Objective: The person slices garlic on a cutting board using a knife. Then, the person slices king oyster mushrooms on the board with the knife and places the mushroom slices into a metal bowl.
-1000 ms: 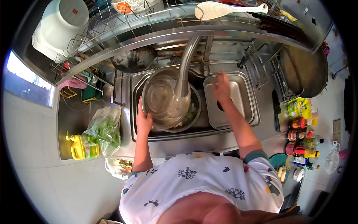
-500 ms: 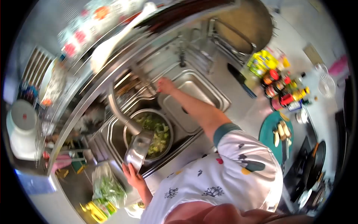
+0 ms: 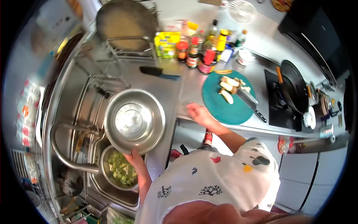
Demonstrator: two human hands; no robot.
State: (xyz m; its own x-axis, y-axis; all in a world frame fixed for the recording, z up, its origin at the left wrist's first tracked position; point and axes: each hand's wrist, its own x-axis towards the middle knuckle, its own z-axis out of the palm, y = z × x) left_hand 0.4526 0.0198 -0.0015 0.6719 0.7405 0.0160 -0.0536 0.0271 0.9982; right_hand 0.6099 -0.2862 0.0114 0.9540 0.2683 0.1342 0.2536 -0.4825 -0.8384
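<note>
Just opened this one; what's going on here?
Someone at a kitchen counter holds a metal bowl by its rim with the left hand. The right hand looks empty, near the green cutting board, where cut pieces and a knife lie. Chopped greens sit in another container in the sink.

Metal basin (image 3: 135, 119) hides part of sink (image 3: 118, 196); plastic bag (image 3: 118, 217) cut by bottom edge.

White short-sleeved shirt (image 3: 227, 183) with a round neckline (image 3: 192, 204). Two dark branching tree prints (image 3: 211, 190) sit near the neckline; farther from it, a red motif (image 3: 215, 159) and a yellow patch (image 3: 247, 168). Right cuff (image 3: 255, 139) grey. Red footwear (image 3: 208, 137) lies farthest from the neckline.
</note>
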